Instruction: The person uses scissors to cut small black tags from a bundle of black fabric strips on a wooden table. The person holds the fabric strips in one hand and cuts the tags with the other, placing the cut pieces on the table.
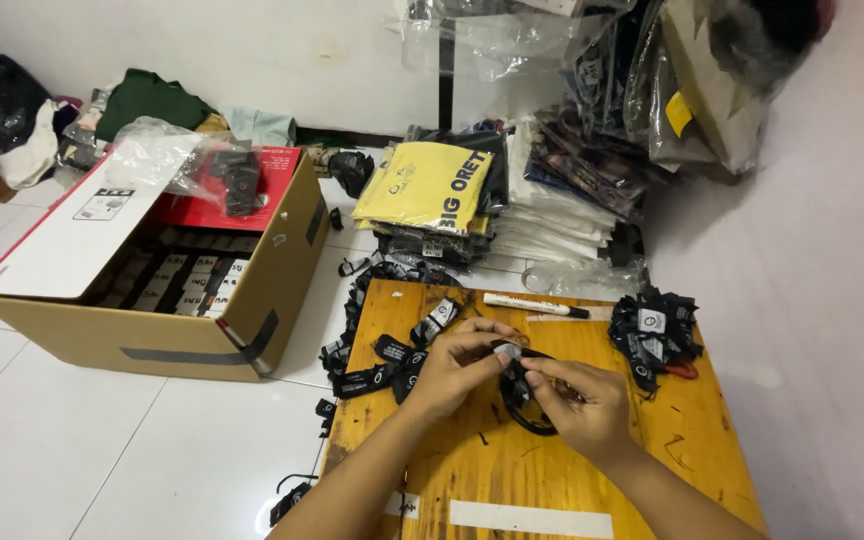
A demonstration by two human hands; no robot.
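1. Both hands meet over the middle of a low wooden desk [512,470]; the left hand [457,365] and right hand [577,400] pinch a small black tag [508,352] between their fingertips.
2. A black loop [524,410] lies on the desk under the hands.
3. Loose black tags [387,365] trail off the desk's left edge, and a bundled heap of tags [654,330] sits near the far right corner.
4. A white marker [534,304] lies along the far edge.
5. On the floor to the left stands an open cardboard box [252,300]; behind the desk lies a stack of folded garments [437,195], yellow on top.
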